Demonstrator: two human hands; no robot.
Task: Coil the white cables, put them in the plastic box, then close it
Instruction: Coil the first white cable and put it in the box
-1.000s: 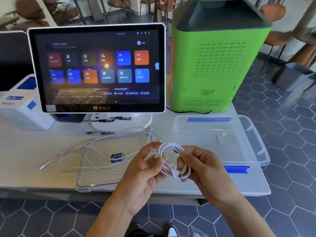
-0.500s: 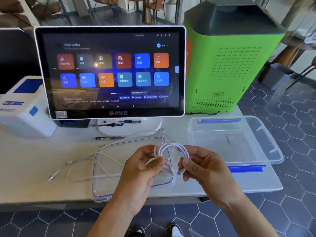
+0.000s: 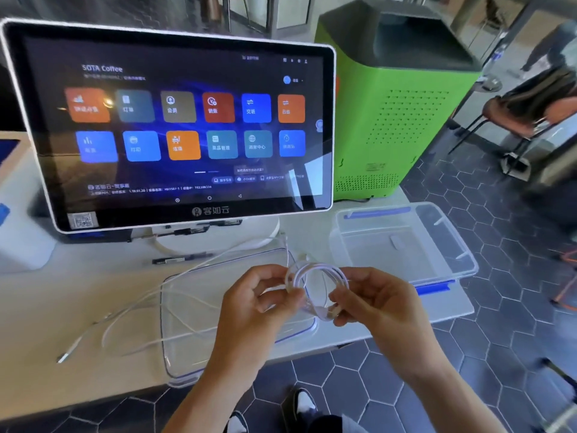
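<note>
- The clear plastic box (image 3: 406, 242) sits at the right of the frame on the white table (image 3: 46, 307), open, with blue clips on its far and near edges. Nothing but a small pale label shows through its bottom; no cable lies in it.
- The clear lid (image 3: 193, 310) lies flat at lower centre, apart from the box, just behind your hands.
- Your left hand (image 3: 249, 307) and right hand (image 3: 374, 304) hold a coiled white cable (image 3: 315, 276) between them, above the lid's right end. The fingers of both hands are pinched on the loop, left at its left side, right at its lower right.
- A second, loose white cable (image 3: 131, 317) sprawls across the lid and the table at lower left, its plug end near the left edge.
- A touchscreen terminal (image 3: 175, 126) fills the upper left; a dark pen (image 3: 181, 259) lies by its white base.
- A green machine (image 3: 396, 114) stands at upper right, behind the box.
</note>
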